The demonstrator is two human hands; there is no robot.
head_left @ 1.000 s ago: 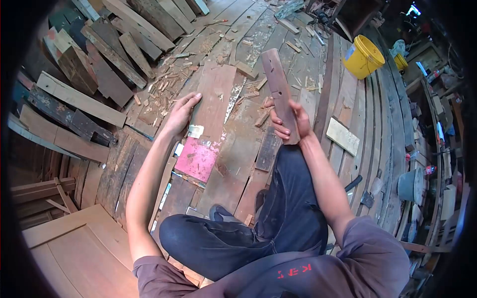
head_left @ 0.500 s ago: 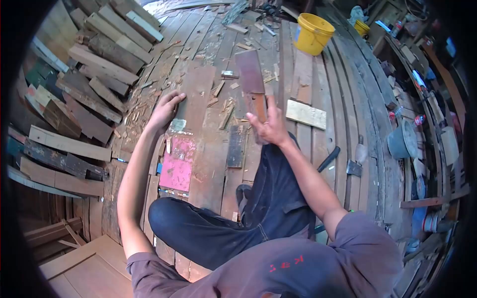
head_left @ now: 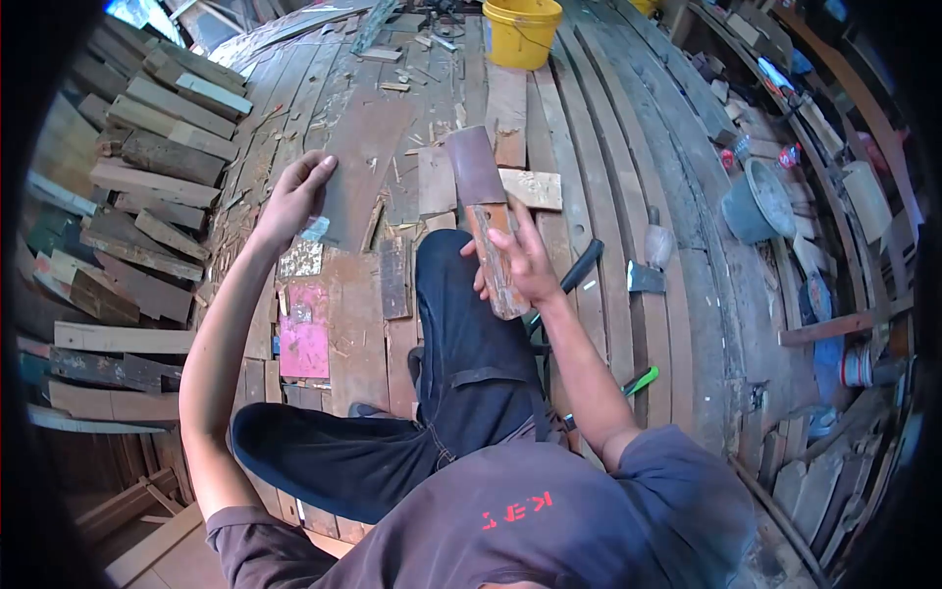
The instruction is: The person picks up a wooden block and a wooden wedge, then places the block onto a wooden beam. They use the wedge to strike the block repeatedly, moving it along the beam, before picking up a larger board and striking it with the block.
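Note:
My left hand [head_left: 298,196] is closed, thumb and fingers pinching the left edge of a thin brown sheet [head_left: 371,147] that looks like sandpaper. In my right hand [head_left: 520,260] is a worn wooden block [head_left: 502,280], gripped along its side with the fingers around it. A dark reddish-brown flat piece [head_left: 475,167] covers the block's far end. Below my left hand, a pink board [head_left: 303,339] lies on the floor. A short dark plank [head_left: 395,278] rests beside my bent knee, and a pale wood piece [head_left: 535,189] lies just beyond my right hand.
Wood offcuts [head_left: 157,187] are stacked along the left. A yellow bucket [head_left: 522,34] stands ahead, and a grey bucket [head_left: 758,201] sits at the right by cluttered shelves. Near my right forearm lie a hatchet-like tool [head_left: 648,277] and a green-tipped tool [head_left: 640,381]. Wood scraps litter the plank floor.
The view has shifted to the right. My right hand has brought the block lower and closer to my body, over my knee. The left hand stays at the brown sheet's edge.

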